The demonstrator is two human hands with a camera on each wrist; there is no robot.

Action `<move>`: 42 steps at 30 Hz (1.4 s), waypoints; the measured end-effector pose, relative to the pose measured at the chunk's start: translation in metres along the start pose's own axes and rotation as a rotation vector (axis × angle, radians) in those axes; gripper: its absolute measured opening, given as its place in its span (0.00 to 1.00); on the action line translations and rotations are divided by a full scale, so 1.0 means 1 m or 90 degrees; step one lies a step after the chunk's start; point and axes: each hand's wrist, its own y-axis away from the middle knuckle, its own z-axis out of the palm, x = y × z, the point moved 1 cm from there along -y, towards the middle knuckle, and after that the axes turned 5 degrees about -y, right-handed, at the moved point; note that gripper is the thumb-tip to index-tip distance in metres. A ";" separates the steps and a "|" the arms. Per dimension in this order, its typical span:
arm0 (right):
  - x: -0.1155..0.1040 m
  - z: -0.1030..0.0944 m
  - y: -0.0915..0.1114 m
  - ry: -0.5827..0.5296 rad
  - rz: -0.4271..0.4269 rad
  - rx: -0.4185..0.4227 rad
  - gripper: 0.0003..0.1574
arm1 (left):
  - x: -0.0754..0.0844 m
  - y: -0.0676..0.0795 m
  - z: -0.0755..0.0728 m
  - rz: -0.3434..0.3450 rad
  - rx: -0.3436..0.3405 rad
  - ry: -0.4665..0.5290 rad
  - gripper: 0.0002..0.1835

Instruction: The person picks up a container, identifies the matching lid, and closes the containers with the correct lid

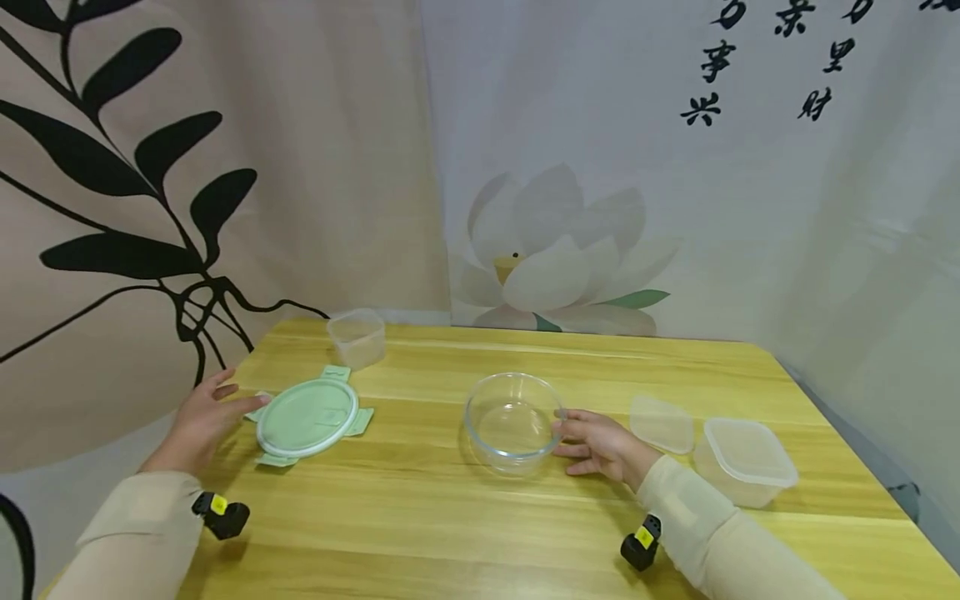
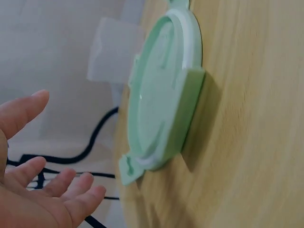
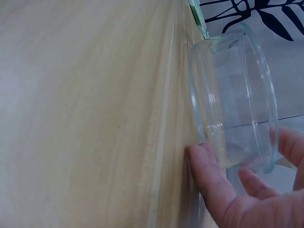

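A round clear glass bowl [image 1: 513, 454] stands upright near the middle of the wooden table. Against its right side is my right hand [image 1: 600, 446], fingers fairly straight at the bowl's wall and not wrapped round it. In the right wrist view the fingertips [image 3: 202, 156] are at the lower wall of the glass bowl [image 3: 232, 95]. A round green lid [image 1: 307, 418] with flaps folded outward lies to the left. My left hand [image 1: 202, 423] hovers beside its left edge, fingers spread; the left wrist view shows a gap between this hand [image 2: 52, 194] and the green lid [image 2: 156, 95].
Behind the green lid stands a small translucent plastic container [image 1: 357, 337]. To the right are a flat translucent lid [image 1: 662, 423] and a rectangular translucent container [image 1: 746, 462], close to my right forearm. A printed curtain [image 1: 360, 167] hangs behind the table's far edge.
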 end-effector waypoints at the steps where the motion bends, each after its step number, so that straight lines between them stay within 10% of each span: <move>1: 0.001 -0.001 0.000 -0.001 0.000 0.000 0.40 | -0.001 -0.002 0.000 -0.002 -0.006 -0.007 0.54; 42: 0.001 -0.004 -0.002 -0.013 0.002 -0.025 0.42 | -0.040 -0.046 -0.003 0.009 -0.084 -0.165 0.58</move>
